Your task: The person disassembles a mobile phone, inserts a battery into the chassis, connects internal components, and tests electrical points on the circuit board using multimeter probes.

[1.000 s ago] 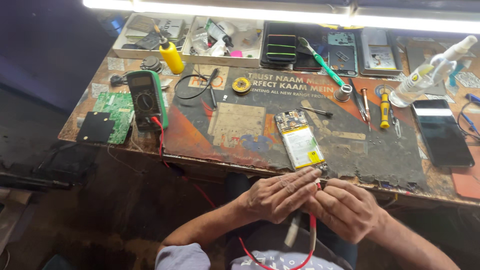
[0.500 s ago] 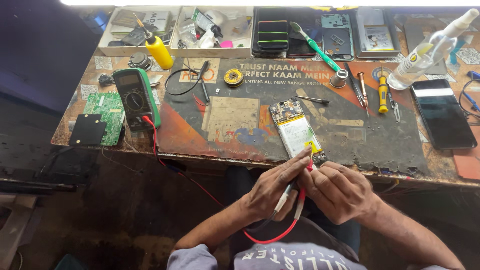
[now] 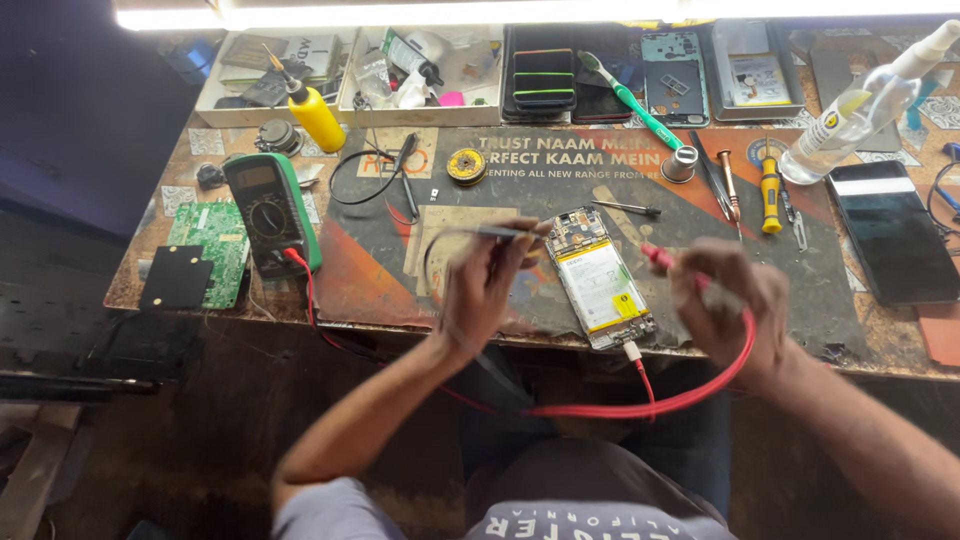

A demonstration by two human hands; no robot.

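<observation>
Both hands are up over the desk (image 3: 880, 345) now, and the opened phone (image 3: 598, 277) lies face-down between them on the dark mat (image 3: 520, 190), its back off and its pale battery showing. The left hand (image 3: 483, 283) pinches a thin dark probe (image 3: 480, 232), tip aimed at the top corner of the phone. The right hand (image 3: 728, 300) is closed around a red probe (image 3: 668, 262), its tip hanging just beside the phone's right edge, not touching as far as one can see. The red lead (image 3: 640, 405) loops down off the desk edge and runs back to the green-cased meter (image 3: 270, 212) at the left. By the look of it, this is the probing step: both tips poised, neither landed. Landing them calls for steady, small aim onto the exposed board at the phone's top end.

Along the back, a white tray (image 3: 262, 95) holds dark odds and ends, with a yellow squeeze bottle (image 3: 315, 115) leaning at its front edge. The tray beside it (image 3: 425, 105) is crammed with small bags and bits, too jumbled to sort. A dark tray (image 3: 625, 60) further right carries stacked phones and a bare phone frame.
</observation>
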